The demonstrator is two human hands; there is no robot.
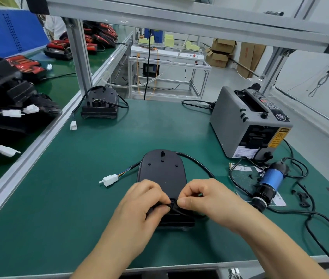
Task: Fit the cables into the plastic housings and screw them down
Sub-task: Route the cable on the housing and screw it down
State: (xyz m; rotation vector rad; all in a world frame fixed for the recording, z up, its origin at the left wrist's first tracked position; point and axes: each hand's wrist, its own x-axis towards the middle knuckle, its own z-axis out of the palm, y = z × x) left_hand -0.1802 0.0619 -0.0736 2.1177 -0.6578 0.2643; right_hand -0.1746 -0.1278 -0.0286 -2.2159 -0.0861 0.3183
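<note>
Both pinching the small black clamp (172, 202) on the plastic housing (162, 174), left hand (139, 202) and right hand (203, 196) should seat it squarely over the cable (197, 164) before screwing.

Left hand (139, 202), right hand (201, 196), both grips pinched, thumbs nearly touching

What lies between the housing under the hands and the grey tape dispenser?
The black cable, arcing over bare green mat, seen in the head view.
</note>
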